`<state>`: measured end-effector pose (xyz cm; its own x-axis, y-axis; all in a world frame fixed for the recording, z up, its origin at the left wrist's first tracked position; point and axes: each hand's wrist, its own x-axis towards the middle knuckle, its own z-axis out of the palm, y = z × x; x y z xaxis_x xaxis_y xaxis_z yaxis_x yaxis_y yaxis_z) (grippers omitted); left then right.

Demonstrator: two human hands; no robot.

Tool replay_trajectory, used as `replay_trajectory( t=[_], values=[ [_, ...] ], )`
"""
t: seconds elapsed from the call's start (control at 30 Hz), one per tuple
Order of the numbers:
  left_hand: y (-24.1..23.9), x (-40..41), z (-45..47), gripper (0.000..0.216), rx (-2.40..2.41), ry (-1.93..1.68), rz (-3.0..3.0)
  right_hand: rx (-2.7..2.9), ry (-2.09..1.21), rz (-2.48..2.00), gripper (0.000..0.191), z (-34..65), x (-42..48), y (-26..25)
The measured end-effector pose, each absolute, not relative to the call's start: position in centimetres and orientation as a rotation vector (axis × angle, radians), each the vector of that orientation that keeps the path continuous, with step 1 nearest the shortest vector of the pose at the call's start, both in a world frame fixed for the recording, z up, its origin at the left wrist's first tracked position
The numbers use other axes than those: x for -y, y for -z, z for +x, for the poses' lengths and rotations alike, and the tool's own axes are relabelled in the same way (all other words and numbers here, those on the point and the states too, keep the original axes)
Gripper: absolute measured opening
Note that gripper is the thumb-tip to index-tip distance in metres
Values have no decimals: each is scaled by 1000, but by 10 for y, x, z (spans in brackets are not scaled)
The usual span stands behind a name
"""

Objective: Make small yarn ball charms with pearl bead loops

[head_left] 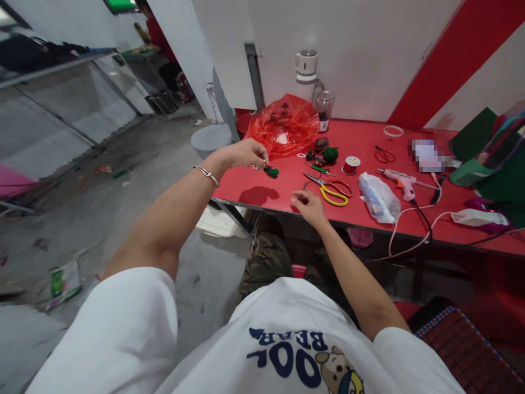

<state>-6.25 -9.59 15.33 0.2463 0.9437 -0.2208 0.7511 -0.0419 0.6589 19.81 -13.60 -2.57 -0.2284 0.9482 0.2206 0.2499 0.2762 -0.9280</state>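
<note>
Left hand (245,153) pinched shut on a small green tassel (271,172), held over the table (361,137) well left of the scissors (330,191). Right hand (308,208) half curled just left of the scissors; we cannot tell if it holds thread. We judge a slack pinch could drop the tassel off the table's near end.

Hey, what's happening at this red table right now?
A person in a white T-shirt sits at the red table. Their left hand is raised, pinching a small green fuzzy piece above the tabletop. Their right hand rests at the table's near edge, just short of the yellow-handled scissors; whether it holds anything is unclear. A pink glue gun and a red plastic bag lie elsewhere on it.
</note>
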Motion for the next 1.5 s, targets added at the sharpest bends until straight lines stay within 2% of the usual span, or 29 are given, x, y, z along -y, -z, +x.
replay_trajectory(
  t=[0.17, 0.23, 0.5, 0.6, 0.7, 0.9, 1.07, 1.23, 1.5],
  values=[
    [-157, 109, -58, 16, -1546, -374, 1698, 1529, -1279, -928, 68, 179, 136, 7],
    [-157, 114, -56, 15, -1546, -376, 1647, 1515, -1362, -829, 77, 167, 138, -3],
    [-148, 126, -64, 11, -1554, -377, 1582, 1465, -1428, -739, 80, 121, 140, -5],
    [-142, 124, -73, 10, -1556, -386, 1588, 1492, -1469, -681, 74, 107, 134, 0],
    [-136, 118, -84, 8, -1610, -349, 1610, 1493, -1676, -640, 63, 96, 125, 0],
    [-116, 98, -111, 12, -1754, -256, 1562, 1393, -2047, -733, 24, 80, 100, -5],
    [-95, 82, -134, 16, -1698, -261, 1502, 1458, -2164, -889, 6, 72, 77, -12],
    [-81, 70, -143, 17, -1720, -270, 1437, 1503, -2071, -1137, 10, 64, 57, -16],
    [-70, 51, -158, 11, -1653, -280, 1411, 1488, -1842, -1196, 11, 56, 43, -2]
  ],
)
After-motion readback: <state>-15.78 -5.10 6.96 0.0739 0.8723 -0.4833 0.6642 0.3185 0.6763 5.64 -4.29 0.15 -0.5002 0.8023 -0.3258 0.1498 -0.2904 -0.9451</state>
